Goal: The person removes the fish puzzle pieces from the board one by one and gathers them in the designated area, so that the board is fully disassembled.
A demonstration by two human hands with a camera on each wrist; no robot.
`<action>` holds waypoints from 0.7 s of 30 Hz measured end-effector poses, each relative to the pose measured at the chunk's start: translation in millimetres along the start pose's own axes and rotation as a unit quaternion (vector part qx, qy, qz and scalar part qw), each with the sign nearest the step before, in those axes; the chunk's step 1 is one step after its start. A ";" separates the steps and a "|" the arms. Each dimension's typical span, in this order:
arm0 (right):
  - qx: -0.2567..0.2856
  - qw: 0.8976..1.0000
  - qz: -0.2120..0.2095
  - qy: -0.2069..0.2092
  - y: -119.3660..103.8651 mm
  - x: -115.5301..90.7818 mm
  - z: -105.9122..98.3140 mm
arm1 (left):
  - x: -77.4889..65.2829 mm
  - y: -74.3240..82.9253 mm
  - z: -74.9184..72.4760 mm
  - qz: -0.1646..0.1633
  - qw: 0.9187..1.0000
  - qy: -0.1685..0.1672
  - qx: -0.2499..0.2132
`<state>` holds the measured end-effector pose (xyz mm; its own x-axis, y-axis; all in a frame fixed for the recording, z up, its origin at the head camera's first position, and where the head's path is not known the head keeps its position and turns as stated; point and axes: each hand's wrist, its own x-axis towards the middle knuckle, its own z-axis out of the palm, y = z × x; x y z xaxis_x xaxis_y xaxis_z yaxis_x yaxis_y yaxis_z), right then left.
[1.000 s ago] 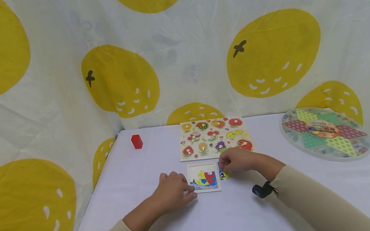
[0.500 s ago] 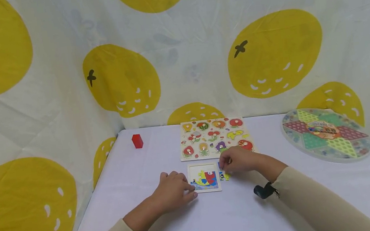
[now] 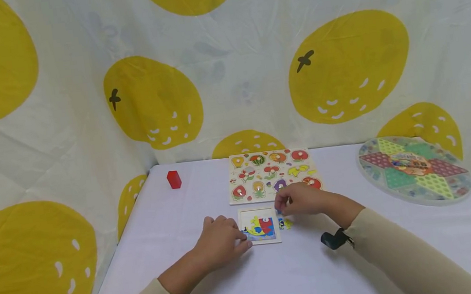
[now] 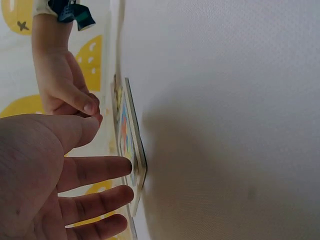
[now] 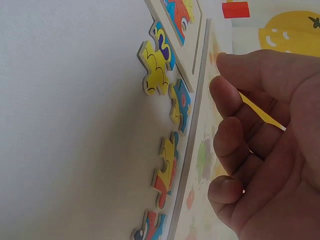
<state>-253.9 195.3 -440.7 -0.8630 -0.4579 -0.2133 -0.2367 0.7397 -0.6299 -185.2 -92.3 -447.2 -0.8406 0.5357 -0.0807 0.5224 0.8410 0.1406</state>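
Note:
A small white-framed jigsaw tray [image 3: 261, 241] with a colourful picture lies on the white table. My left hand [image 3: 222, 239] rests at its left edge with straight fingers [image 4: 100, 170] touching the tray's rim [image 4: 137, 150]. My right hand [image 3: 301, 200] hovers just right of the tray's far corner, fingers curled and tips pinched together [image 4: 92, 107]. In the right wrist view a thin yellow sliver [image 5: 260, 112], apparently a puzzle piece seen edge-on, sits between its fingers. Several loose pieces [image 3: 286, 223] lie beside the tray under that hand [image 5: 157, 67].
A fruit peg puzzle board [image 3: 271, 174] lies just beyond the tray. A red block [image 3: 174, 179] stands at the far left. A round multicoloured game board [image 3: 414, 169] sits at the right. Yellow-spotted curtains enclose the table.
My right hand has risen a little and shifted away from the loose pieces toward the tray's far corner. The left hand stays on the tray's edge.

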 end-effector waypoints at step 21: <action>-0.031 0.999 -0.039 -0.022 -23.0 12.8 20.3 | 5.5 0.1 8.0 0.015 1.000 0.008 -0.001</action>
<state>-250.5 162.4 -444.0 -0.8204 -0.5363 -0.1986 -0.3313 0.7287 -0.5993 -188.6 -88.6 -455.6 -0.8273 0.5586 -0.0605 0.5465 0.8250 0.1439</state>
